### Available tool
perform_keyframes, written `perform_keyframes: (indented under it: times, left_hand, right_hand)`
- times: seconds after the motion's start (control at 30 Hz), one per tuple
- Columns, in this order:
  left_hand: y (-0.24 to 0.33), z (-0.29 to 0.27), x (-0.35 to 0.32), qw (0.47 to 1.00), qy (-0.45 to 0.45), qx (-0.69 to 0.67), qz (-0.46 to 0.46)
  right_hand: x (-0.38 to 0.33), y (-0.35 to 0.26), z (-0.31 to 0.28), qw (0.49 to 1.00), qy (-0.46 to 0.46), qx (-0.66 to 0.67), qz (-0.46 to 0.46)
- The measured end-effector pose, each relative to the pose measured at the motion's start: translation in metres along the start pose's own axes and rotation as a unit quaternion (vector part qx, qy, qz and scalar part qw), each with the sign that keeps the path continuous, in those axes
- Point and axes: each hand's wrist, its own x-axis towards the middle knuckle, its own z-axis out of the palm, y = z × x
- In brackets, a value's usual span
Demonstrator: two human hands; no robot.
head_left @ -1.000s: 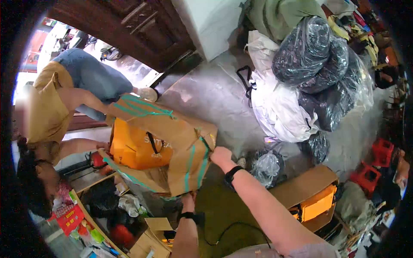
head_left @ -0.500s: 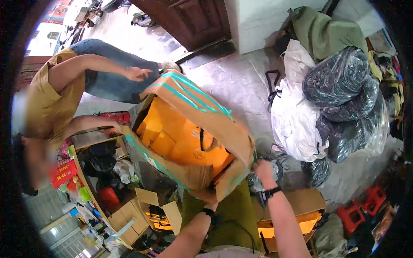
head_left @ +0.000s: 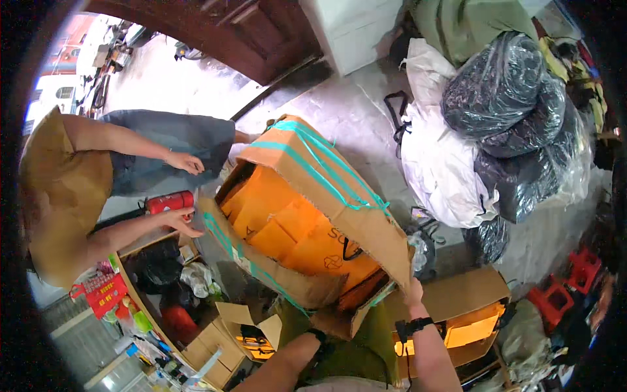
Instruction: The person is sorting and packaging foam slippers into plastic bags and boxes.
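A large open cardboard box with green tape stripes lies tilted in front of me. Inside it are several flat orange packages, one with a black strap loop. My right hand grips the box's near right edge, its fingers curled at the cardboard. My left hand reaches under the near flap; its fingers are hidden there. Beside the box's left side, a co-worker's hand hovers with spread fingers, and that person's other hand hangs above it, apart from the box.
Another cardboard box with orange packages stands at the near right. Black plastic-wrapped bundles and a white sack are piled at the right. Red stools stand beyond. A wooden shelf with bags lies left, near a small open box.
The large box has shifted right and nearer to me, along with my right hand. The co-worker's lower hand has come off the box's left edge. The view has turned slightly.
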Motion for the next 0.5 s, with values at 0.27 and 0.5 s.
perform_keyframes:
  times: [0.27, 0.5]
  left_hand:
    - [0.002, -0.02, 0.035, 0.987, -0.112, 0.095, 0.066]
    - [0.03, -0.035, 0.018, 0.966, -0.23, 0.121, 0.007]
  right_hand:
    - [-0.029, 0.037, 0.033, 0.963, 0.096, 0.228, -0.105]
    - [-0.141, 0.167, 0.056, 0.95, 0.22, 0.217, -0.04]
